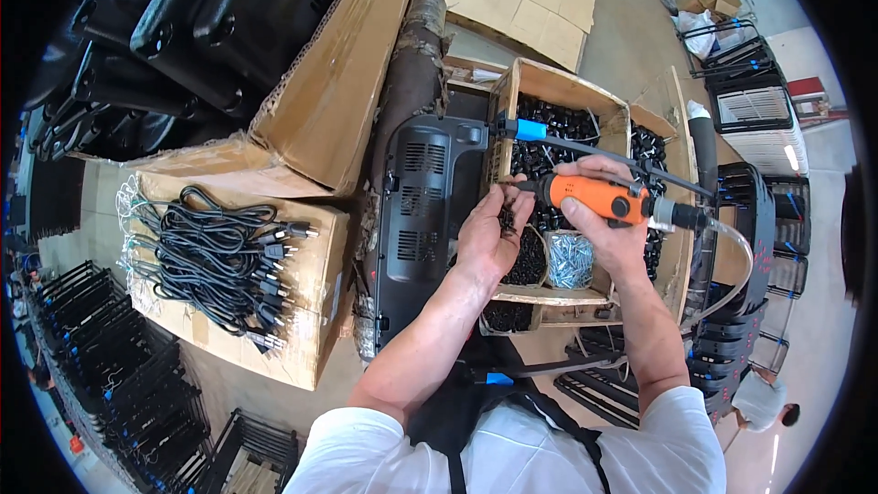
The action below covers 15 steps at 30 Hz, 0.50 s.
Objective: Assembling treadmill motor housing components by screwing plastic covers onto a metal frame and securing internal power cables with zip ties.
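My right hand [605, 236] is wrapped round an orange power screwdriver [585, 194], its dark tip pointing left. Close by that tip, my left hand [487, 242] is curled palm up with small dark screws [508, 220] in its fingers. Both hands are over a wooden compartment box [519, 82]. Inside it are black plastic parts [560, 117], a heap of black screws [528, 263] and a tub of silver screws [570, 261]. A black vented plastic housing [416, 206] lies left of my left hand.
Bundled black power cords [215, 256] lie on a cardboard box at the left. Behind it, a large carton [320, 96] holds black plastic shells [201, 27]. A clear hose [745, 261] curves from the screwdriver. Black frames [119, 366] stand lower left; another person [759, 401] is lower right.
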### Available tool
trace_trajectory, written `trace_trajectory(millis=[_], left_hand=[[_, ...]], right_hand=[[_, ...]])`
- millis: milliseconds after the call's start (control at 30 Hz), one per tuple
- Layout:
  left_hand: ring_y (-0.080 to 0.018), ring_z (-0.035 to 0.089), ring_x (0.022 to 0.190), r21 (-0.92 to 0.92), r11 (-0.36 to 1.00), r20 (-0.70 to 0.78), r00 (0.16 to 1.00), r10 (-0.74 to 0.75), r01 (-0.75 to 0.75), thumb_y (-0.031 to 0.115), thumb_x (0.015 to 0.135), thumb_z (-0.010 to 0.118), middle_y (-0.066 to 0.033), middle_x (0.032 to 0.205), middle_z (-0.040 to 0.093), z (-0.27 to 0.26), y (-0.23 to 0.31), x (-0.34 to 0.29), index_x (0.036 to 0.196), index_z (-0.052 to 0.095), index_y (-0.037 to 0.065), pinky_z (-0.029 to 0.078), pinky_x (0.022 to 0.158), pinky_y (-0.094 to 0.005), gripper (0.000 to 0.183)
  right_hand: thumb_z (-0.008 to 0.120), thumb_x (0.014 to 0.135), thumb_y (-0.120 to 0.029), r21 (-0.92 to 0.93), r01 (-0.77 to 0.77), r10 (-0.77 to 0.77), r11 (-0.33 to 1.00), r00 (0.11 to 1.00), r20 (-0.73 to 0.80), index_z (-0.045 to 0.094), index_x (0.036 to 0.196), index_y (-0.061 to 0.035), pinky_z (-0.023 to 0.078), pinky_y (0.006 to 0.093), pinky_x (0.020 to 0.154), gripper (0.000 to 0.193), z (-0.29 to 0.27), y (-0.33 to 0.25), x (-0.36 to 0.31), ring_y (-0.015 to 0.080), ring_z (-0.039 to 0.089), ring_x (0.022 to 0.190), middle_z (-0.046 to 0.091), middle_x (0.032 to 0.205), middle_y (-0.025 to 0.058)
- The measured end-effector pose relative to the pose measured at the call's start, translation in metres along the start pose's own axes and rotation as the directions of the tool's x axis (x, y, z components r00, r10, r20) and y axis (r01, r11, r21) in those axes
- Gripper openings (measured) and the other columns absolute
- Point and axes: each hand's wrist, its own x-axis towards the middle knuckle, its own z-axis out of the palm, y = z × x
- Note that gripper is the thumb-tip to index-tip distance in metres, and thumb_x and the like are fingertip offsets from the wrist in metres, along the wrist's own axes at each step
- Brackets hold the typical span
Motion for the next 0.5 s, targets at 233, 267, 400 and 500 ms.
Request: trace_trajectory(millis=[233, 267, 400, 500], left_hand=[[-0.0253, 0.074, 0.097, 0.254, 0.964, -0.065, 0.996, -0.064, 0.078, 0.031, 0.116, 0.039, -0.0138, 0.114, 0.073, -0.007, -0.011, -0.004, 0.126, 0.059, 0.001, 0.065, 0.083, -0.0345, 0.037], [-0.0252, 0.074, 0.092, 0.278, 0.955, -0.066, 0.994, -0.086, 0.101, 0.032, 0.117, 0.038, -0.0149, 0.112, 0.073, -0.012, -0.011, -0.004, 0.125, 0.058, 0.002, 0.064, 0.076, -0.0343, 0.037], [-0.0237, 0.073, 0.089, 0.308, 0.944, -0.073, 0.992, -0.102, 0.120, 0.033, 0.117, 0.035, -0.0163, 0.109, 0.073, -0.016, -0.010, -0.014, 0.122, 0.057, 0.003, 0.063, 0.071, -0.0334, 0.038], [-0.0234, 0.074, 0.089, 0.359, 0.931, -0.075, 0.996, -0.048, 0.072, 0.032, 0.117, 0.036, -0.0171, 0.110, 0.074, -0.023, -0.006, -0.013, 0.121, 0.057, 0.003, 0.063, 0.069, -0.0335, 0.036]], right_hand=[[0.085, 0.086, -0.011, 0.010, 0.024, -0.024, 1.000, 1.000, -0.018, 0.061, 0.131, -0.0002, 0.056, 0.0362, 0.103, 0.052, 0.006, 0.004, 0.082, 0.0194, 0.069, 0.113, 0.074, 0.122, 0.0129], [0.085, 0.086, -0.010, 0.025, 0.005, -0.005, 1.000, 1.000, -0.020, 0.061, 0.130, 0.0008, 0.056, 0.0356, 0.101, 0.051, 0.010, 0.004, 0.090, 0.0190, 0.069, 0.111, 0.074, 0.119, 0.0127], [0.084, 0.085, -0.008, 0.023, 0.021, -0.022, 1.000, 0.999, 0.030, 0.062, 0.128, 0.0011, 0.058, 0.0346, 0.098, 0.050, 0.016, 0.018, 0.110, 0.0173, 0.069, 0.108, 0.074, 0.115, 0.0106], [0.084, 0.085, -0.008, -0.029, 0.032, -0.030, 0.999, 0.998, 0.052, 0.063, 0.126, 0.0006, 0.057, 0.0337, 0.098, 0.047, 0.022, 0.022, 0.115, 0.0164, 0.069, 0.107, 0.074, 0.114, 0.0094]])
